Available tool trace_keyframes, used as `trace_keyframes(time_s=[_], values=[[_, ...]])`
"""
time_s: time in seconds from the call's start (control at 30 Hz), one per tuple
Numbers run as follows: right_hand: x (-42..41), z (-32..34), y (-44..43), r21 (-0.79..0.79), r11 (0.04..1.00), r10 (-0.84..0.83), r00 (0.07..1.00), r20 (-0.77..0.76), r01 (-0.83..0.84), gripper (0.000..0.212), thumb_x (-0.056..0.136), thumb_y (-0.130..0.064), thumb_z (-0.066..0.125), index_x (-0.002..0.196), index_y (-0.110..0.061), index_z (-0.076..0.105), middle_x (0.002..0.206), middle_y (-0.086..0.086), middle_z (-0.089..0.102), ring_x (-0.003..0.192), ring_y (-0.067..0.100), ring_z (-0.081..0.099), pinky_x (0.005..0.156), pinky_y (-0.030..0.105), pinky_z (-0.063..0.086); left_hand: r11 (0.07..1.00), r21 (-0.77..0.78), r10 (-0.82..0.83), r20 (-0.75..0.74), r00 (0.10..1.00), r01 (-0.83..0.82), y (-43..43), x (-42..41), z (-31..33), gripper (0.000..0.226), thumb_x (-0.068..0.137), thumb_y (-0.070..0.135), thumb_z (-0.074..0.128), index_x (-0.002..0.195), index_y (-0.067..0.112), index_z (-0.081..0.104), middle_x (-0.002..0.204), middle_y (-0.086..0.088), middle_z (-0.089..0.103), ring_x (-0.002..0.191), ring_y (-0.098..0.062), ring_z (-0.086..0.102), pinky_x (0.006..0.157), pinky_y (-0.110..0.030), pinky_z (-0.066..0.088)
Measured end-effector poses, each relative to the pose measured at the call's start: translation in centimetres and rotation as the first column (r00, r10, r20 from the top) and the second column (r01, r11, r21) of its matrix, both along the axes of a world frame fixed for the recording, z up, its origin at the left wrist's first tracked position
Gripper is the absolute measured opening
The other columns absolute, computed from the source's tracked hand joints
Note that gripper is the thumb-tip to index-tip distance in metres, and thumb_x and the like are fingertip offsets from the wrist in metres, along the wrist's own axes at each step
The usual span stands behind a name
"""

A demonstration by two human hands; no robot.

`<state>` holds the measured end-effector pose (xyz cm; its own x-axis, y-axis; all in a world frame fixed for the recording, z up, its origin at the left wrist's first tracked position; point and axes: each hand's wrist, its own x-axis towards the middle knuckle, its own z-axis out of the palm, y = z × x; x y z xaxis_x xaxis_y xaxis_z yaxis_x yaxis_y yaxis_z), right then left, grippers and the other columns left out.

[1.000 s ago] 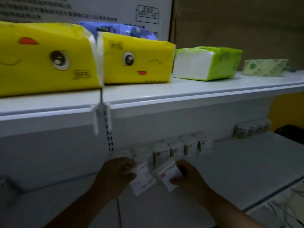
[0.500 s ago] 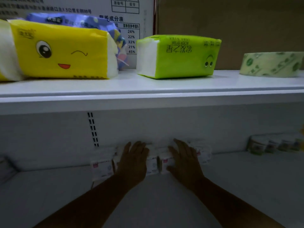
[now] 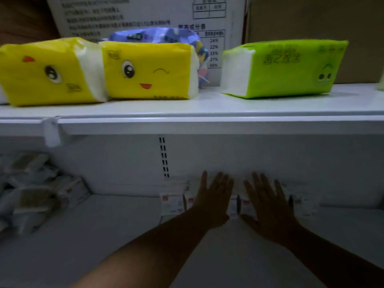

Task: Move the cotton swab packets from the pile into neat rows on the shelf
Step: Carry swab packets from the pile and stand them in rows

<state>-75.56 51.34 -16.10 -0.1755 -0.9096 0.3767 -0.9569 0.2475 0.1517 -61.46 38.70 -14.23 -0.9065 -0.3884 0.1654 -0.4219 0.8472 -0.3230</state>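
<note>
Left hand [image 3: 214,201]: fingers [image 3: 220,182] extended and held together, palm flat and facing the shelf back, pressing against the upright cotton swab packets; gripping nothing. Right hand [image 3: 268,204]: fingers [image 3: 260,183] stretched out and slightly fanned, palm likewise lying flat against the packets; nothing is being held.

Row of cotton swab packets [image 3: 172,204]: standing upright along the back wall of the lower shelf [image 3: 104,235], just right of the slotted upright strip [image 3: 164,156]. White packets with small red marks are showing to the left of the left hand, in the gap between the two hands, and to the right of the right hand. Exact count cannot be told, as the hands are covering the middle of the row.

Pile of packets [image 3: 35,194]: lying loose and jumbled at the far left of the same lower shelf, well apart from the row; detail is blurred and dim.

Upper shelf [image 3: 207,109]: carrying two yellow tissue packs with cartoon faces, one at the left [image 3: 45,73] and one beside it toward the middle [image 3: 147,71], touching each other. A blue-purple patterned pack [image 3: 158,37] is sitting behind the second yellow one. A green tissue pack [image 3: 286,67] is lying to the right, apart from the yellow ones.

Behind the packs: a white printed carton [image 3: 135,13] and a brown cardboard box [image 3: 322,17] are standing against the rear. A clear price-tag clip [image 3: 52,129] is hanging from the upper shelf's front edge at the left.
</note>
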Motion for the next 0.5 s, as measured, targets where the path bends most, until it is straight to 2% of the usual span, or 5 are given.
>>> trace_keyframes(time_s=[0.13,0.23,0.37,0.43,0.5], values=[[3.5,1.9,-0.7,-0.244,0.916,0.318,0.947,-0.038,-0.317,0.061,0.095,-0.054,0.024,0.133,-0.01,0.044,0.145,0.017,0.039,0.135,0.034,0.034,0.112,0.051,0.018,0.992,0.077,-0.078,-0.226,0.971,0.097,-1.5,4.3,1.2,0.078,0.096,0.043,0.042,0.151,0.009,-0.001,0.16,-0.01,-0.002,0.146,-0.022,-0.013,0.108,-0.043,-0.028],[8.6,3.0,-3.7,-0.285,0.792,0.549,0.834,-0.055,-0.54,0.043,0.096,-0.044,0.031,0.122,-0.015,0.051,0.136,0.009,0.051,0.128,0.025,0.041,0.114,0.037,0.02,0.991,0.133,0.052,-0.357,0.933,-0.004,-4.2,9.8,2.2,0.07,0.097,0.035,0.043,0.151,0.01,0.005,0.16,-0.009,0.006,0.147,-0.021,-0.007,0.114,-0.037,-0.017],[17.2,1.3,-8.2,-0.262,0.719,0.676,0.736,0.047,-0.644,0.053,0.098,-0.045,0.025,0.112,-0.015,0.067,0.125,0.004,0.06,0.117,0.018,0.046,0.106,0.025,0.025,0.927,0.343,0.297,-0.431,0.852,-0.15,-6.7,19.1,0.7,0.058,0.095,0.021,0.049,0.147,0.008,0.027,0.155,-0.012,0.023,0.145,-0.023,0.012,0.117,-0.03,0.004],[21.1,-0.4,-10.1,-0.269,0.694,0.711,0.694,0.111,-0.668,0.06,0.098,-0.048,0.02,0.107,-0.015,0.069,0.12,0.001,0.062,0.112,0.017,0.052,0.101,0.02,0.033,0.889,0.412,0.385,-0.436,0.814,-0.2,-7.4,24.0,-0.6,0.046,0.092,0.014,0.051,0.137,0.007,0.046,0.147,-0.014,0.037,0.138,-0.024,0.03,0.112,-0.029,0.021],[24.5,-1.6,-11.9,-0.251,0.683,0.729,0.665,0.162,-0.687,0.057,0.098,-0.05,0.021,0.103,-0.018,0.067,0.115,-0.004,0.059,0.104,0.014,0.055,0.093,0.015,0.038,0.853,0.458,0.459,-0.434,0.775,-0.249,-8.4,28.6,-1.8,0.038,0.091,0.01,0.049,0.128,0.006,0.055,0.141,-0.012,0.044,0.131,-0.023,0.038,0.105,-0.027,0.028]])
